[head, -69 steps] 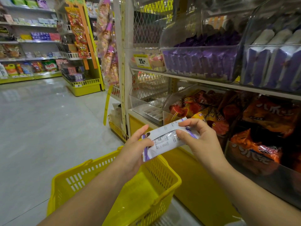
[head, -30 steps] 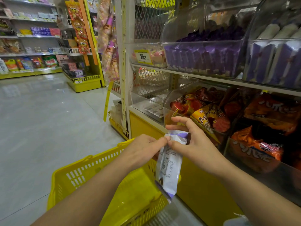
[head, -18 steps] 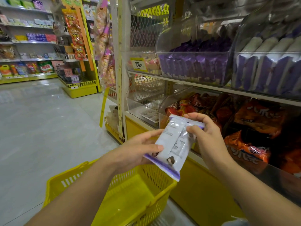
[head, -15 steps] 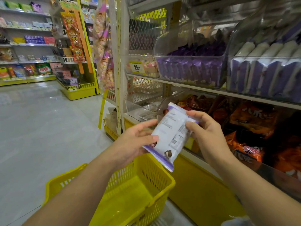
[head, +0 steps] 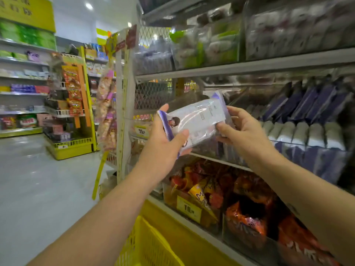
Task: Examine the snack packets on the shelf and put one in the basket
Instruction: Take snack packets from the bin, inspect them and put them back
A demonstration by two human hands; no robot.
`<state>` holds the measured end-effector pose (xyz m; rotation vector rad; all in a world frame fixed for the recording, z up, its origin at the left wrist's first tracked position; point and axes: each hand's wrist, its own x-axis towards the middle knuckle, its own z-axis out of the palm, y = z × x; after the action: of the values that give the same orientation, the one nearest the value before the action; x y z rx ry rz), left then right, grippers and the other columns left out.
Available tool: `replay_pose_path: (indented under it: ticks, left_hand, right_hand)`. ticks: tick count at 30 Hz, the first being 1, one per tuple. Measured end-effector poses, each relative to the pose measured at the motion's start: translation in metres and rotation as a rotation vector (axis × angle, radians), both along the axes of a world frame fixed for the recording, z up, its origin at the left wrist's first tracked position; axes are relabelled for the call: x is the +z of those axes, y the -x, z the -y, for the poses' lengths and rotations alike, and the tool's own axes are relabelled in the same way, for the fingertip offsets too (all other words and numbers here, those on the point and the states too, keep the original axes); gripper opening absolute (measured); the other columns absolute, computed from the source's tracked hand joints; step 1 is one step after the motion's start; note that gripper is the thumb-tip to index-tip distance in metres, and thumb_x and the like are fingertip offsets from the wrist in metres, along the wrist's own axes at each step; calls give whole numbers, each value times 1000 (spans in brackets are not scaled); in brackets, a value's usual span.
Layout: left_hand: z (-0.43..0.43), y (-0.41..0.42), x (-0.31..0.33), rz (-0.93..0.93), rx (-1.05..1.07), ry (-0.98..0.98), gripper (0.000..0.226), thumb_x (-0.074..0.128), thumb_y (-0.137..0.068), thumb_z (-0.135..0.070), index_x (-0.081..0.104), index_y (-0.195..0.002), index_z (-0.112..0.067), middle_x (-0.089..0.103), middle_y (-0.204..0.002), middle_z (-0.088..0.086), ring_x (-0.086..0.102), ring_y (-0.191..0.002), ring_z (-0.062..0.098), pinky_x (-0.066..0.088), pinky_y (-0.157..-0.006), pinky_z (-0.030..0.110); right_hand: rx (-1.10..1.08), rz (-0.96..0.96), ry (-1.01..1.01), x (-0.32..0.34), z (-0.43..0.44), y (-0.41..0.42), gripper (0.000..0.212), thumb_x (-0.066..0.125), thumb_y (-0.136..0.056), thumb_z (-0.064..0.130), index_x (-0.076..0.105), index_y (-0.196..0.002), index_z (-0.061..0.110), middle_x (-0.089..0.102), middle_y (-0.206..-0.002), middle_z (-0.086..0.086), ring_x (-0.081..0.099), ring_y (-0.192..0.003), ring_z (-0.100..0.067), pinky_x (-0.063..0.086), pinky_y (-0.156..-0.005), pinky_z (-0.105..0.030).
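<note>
I hold a white and purple snack packet (head: 194, 120) level in front of the middle shelf, its printed back turned towards me. My left hand (head: 165, 141) grips its left end from below, thumb on the front. My right hand (head: 244, 131) pinches its right end. Behind the packet stands a clear bin of purple and white packets (head: 307, 120). Only a corner of the yellow basket (head: 148, 246) shows at the bottom, below my left forearm.
Clear bins of orange and red snack bags (head: 215, 191) fill the lower shelf, with a yellow price tag (head: 189, 208). The top shelf holds pale and green packets (head: 207, 47). A strip of hanging snacks (head: 105, 112) is at the shelf end. An open grey floor (head: 38, 189) lies to the left.
Both hands have raised the packet from above the basket up to the middle shelf and turned it level. The view has tilted up, so most of the basket has dropped out of sight.
</note>
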<state>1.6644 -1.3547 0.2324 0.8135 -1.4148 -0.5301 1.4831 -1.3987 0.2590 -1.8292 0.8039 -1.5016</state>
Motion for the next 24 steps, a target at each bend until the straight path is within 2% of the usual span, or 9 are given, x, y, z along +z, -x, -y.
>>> replay_pose_path:
  ticks: [3, 7, 10, 12, 14, 15, 17, 20, 24]
  left_hand:
    - [10, 8, 28, 118, 130, 94, 56, 65, -85, -32, 36, -125, -59, 53, -130, -11, 57, -118, 16, 47, -102, 47]
    - [34, 23, 55, 318, 252, 137, 62, 68, -88, -26, 33, -134, -47, 57, -113, -21, 59, -111, 9, 49, -95, 35]
    - [59, 37, 71, 366, 268, 151, 62, 69, -87, -24, 36, -138, -36, 60, -119, -13, 58, -108, 11, 45, -87, 26]
    - [76, 47, 80, 381, 290, 158, 61, 70, -86, -23, 38, -137, -34, 59, -116, -15, 57, -102, 7, 39, -77, 15]
    - [92, 55, 86, 372, 317, 167, 60, 70, -86, -23, 39, -136, -33, 60, -113, -14, 56, -99, 8, 34, -70, 12]
    - [100, 60, 88, 364, 339, 171, 60, 71, -85, -24, 40, -135, -32, 60, -112, -13, 57, -99, 10, 34, -70, 13]
    - [114, 67, 91, 349, 374, 175, 60, 72, -84, -25, 41, -135, -31, 62, -111, -12, 59, -101, 14, 32, -68, 13]
    - [132, 74, 94, 343, 381, 178, 60, 72, -84, -27, 41, -135, -33, 64, -111, -12, 58, -94, 10, 33, -64, 11]
    - [147, 81, 97, 358, 387, 177, 58, 71, -84, -33, 39, -132, -38, 63, -108, -16, 55, -87, 6, 37, -69, 18]
  right_hand:
    - [-110, -297, 82, 38, 15, 24, 34, 66, -88, 19, 57, -120, 22, 69, -101, 12, 66, -87, 2, 54, -73, -19]
    - [-434, -928, 210, 91, 46, 61, 33, 63, -89, 23, 64, -120, 13, 69, -112, -1, 64, -99, -14, 50, -89, -29]
    - [-561, -1275, 230, 115, 75, 77, 28, 56, -87, 20, 67, -110, 10, 69, -111, -8, 63, -100, -26, 51, -86, -34]
    - [-539, -1430, 179, 122, 93, 79, 27, 54, -87, 18, 67, -109, 12, 68, -104, -5, 61, -95, -26, 50, -76, -27]
    - [-502, -1465, 99, 125, 110, 78, 19, 56, -86, 17, 70, -96, 25, 64, -87, 4, 57, -84, -22, 45, -63, -21]
    - [-462, -1444, 43, 126, 119, 77, 23, 56, -85, 16, 71, -85, 34, 62, -83, 6, 57, -81, -22, 48, -65, -22]
    - [-411, -1364, -62, 125, 137, 72, 28, 59, -83, 17, 71, -76, 42, 66, -87, 2, 63, -86, -26, 56, -79, -38]
    - [-399, -1391, -90, 116, 158, 65, 21, 57, -88, 22, 72, -102, 19, 70, -106, -9, 65, -97, -31, 53, -91, -45]
    - [-404, -1470, -166, 108, 170, 73, 29, 53, -92, 24, 66, -116, 16, 65, -120, -12, 61, -109, -35, 49, -96, -47]
